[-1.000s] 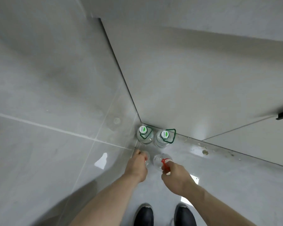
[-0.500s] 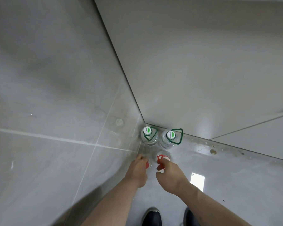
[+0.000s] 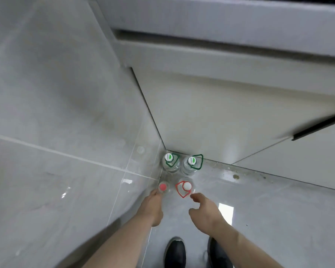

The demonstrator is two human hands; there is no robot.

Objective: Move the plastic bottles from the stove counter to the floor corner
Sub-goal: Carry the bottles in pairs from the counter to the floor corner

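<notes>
Change: 0.5 s ago both hands gripped the 2 front bottles; now the right hand [image 3: 205,208] is off its bottle and drawn back, and the left hand [image 3: 153,205] has slid back so only its fingertips meet its bottle.
Left hand: fingers fairly straight, tips touching the near side of the red-capped bottle [image 3: 163,187]; it holds nothing.
Right hand: loose and empty, index finger stretched toward the white-capped bottle [image 3: 186,187], apart from it.
Bottles: 4 clear plastic bottles stand on the floor [image 3: 259,209] in the corner where the tiled wall [image 3: 66,113] meets the cabinet front [image 3: 211,113].
Back row: 2 green-handled bottles [image 3: 170,161] [image 3: 190,164], side by side against the cabinet front.
Front row: the red-capped bottle by the wall, the white-capped one with a red loop handle just right of it.
Axis: all 4 upright, long axis vertical, caps pointing up at the camera.
Hard to see: the clear bodies blur into the grey floor; cap labels unreadable.
Cut off: black shoes [image 3: 175,252] run off the bottom edge; the cabinet's dark handle [image 3: 317,128] runs off the right edge.
</notes>
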